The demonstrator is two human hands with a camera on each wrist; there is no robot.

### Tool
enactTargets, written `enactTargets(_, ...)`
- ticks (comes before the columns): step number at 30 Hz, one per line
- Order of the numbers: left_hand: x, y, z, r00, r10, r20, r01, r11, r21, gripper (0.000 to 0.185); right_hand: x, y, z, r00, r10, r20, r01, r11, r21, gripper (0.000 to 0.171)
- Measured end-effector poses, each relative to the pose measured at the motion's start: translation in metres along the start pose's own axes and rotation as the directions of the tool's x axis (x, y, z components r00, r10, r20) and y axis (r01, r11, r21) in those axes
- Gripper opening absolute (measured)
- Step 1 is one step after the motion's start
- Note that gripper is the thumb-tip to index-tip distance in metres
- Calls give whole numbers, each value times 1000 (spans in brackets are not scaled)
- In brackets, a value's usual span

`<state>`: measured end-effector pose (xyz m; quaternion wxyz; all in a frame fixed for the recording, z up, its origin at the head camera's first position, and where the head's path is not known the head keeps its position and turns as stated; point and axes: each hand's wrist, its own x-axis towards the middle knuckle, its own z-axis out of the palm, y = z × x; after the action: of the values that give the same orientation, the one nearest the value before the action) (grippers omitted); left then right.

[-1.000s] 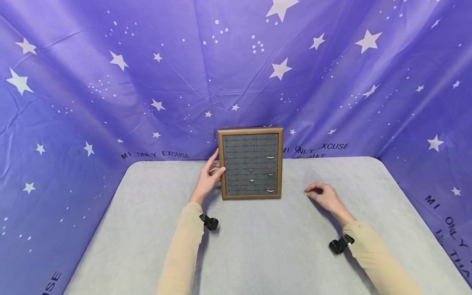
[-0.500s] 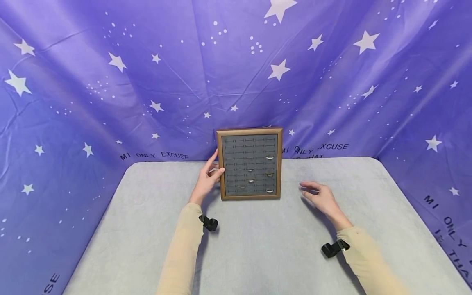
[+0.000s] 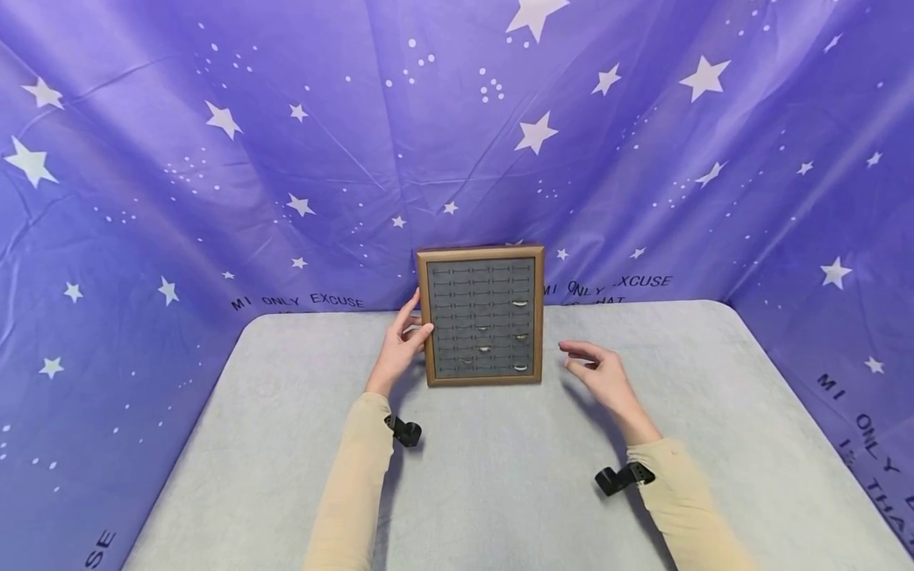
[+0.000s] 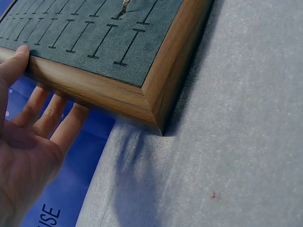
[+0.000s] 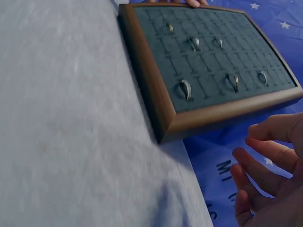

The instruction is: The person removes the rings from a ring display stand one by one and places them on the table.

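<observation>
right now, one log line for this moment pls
left hand: holds ring tray left edge | right hand: open, empty, beside tray | rings: in slots | table: grey

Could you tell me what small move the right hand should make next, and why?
Probably bring the right hand the rest of the way to the ring tray's right edge: it hovers open beside it, while the left hand alone steadies the propped frame.

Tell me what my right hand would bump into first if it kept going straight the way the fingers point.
Most likely the ring tray: the right hand, open and empty, points left toward the tray's wooden right edge, with only bare gray table between them. Depth is unclear, so it might pass just in front.
</observation>
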<state>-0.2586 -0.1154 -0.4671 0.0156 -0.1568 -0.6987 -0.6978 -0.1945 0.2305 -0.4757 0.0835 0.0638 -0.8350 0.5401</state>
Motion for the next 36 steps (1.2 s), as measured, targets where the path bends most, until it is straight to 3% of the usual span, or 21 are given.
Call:
enactTargets(8,-3,10,2,1000,5,2,-5,1000,24,64,11,-14,9,1000,3,-4,-3,999,53,31)
enactTargets(15,-2,10,2,1000,7,2,-7,999,54,64,24,-29,13,1000,-3,-5,4,1000,28,32)
enactTargets(24,-3,10,2,1000,12,-9,-11,999,50,64,22,-88,12,1000,-15,14,15,999,39,30)
enactTargets(36,-3,10,2,1000,-5,-13,6,999,42,64,32,-109,18,999,-29,-17,29,998,46,30)
